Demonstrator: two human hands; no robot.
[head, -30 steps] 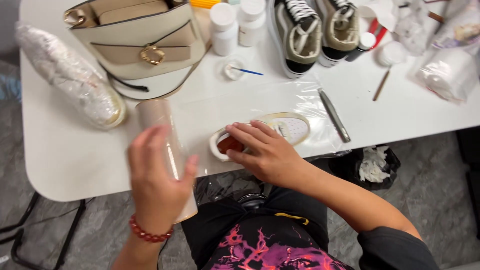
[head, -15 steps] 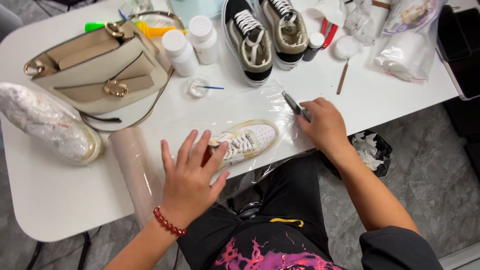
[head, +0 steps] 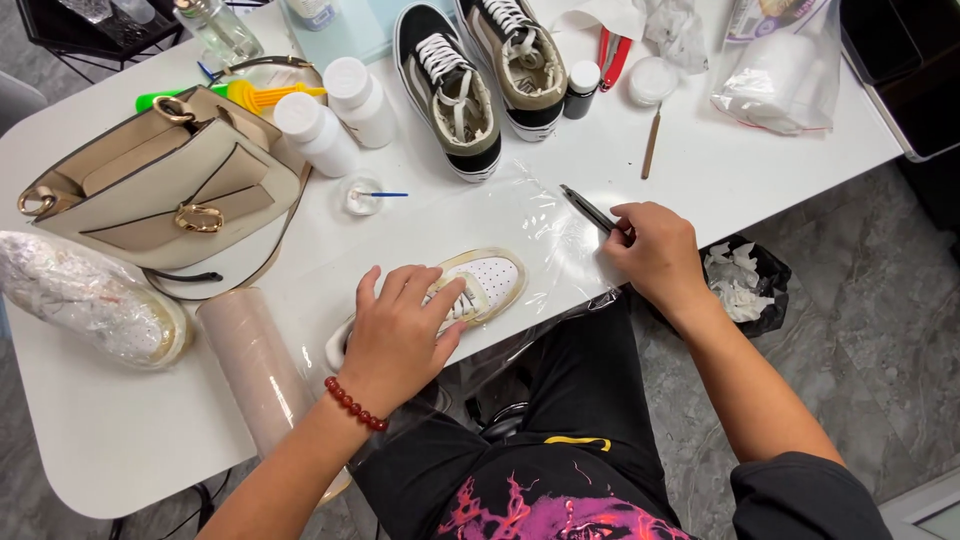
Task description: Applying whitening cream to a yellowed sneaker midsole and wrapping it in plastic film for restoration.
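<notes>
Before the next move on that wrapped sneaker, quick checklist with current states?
1. Left hand flat on the white sneaker, pinning it: ok.
2. Clear film lies under the sneaker and spreads toward the right hand: ok.
3. Right hand touching the dark slim tool: ok; firm grip: cannot tell.
4. Film roll lying beside the left forearm, clear of the sneaker: ok.
5. Film free of wrinkles: not ok, creased near the table edge.
</notes>
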